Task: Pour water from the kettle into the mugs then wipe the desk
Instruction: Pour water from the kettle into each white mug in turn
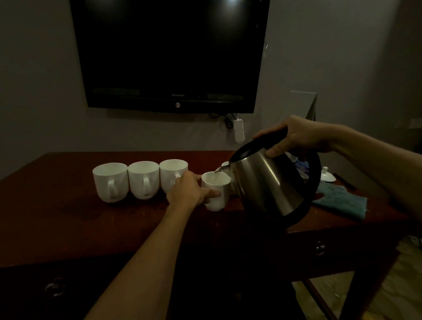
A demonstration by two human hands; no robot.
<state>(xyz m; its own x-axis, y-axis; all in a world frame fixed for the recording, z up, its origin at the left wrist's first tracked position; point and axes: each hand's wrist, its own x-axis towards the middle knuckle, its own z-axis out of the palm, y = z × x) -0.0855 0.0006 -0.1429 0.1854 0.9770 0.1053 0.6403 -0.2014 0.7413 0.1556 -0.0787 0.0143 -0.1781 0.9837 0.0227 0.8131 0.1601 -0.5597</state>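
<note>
Three white mugs (141,180) stand in a row at the left of the desk (59,220); just right of them the left hand (188,190) wraps its grip around a fourth mug (216,194). The right hand (295,136), clenched on the handle, tips the kettle (266,183), spout over the rim. Tilt too steeply and water overshoots onto fingers and desk. Cloth (340,200) waits far right.

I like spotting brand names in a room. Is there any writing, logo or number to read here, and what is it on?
"Skyworth" – faint small lettering on the lower bezel of the television, barely legible in the dim light.
A small round emblem sits below that lettering; too small to read.
The kettle, the mugs, the cloth and the power strip show no readable text.
</note>
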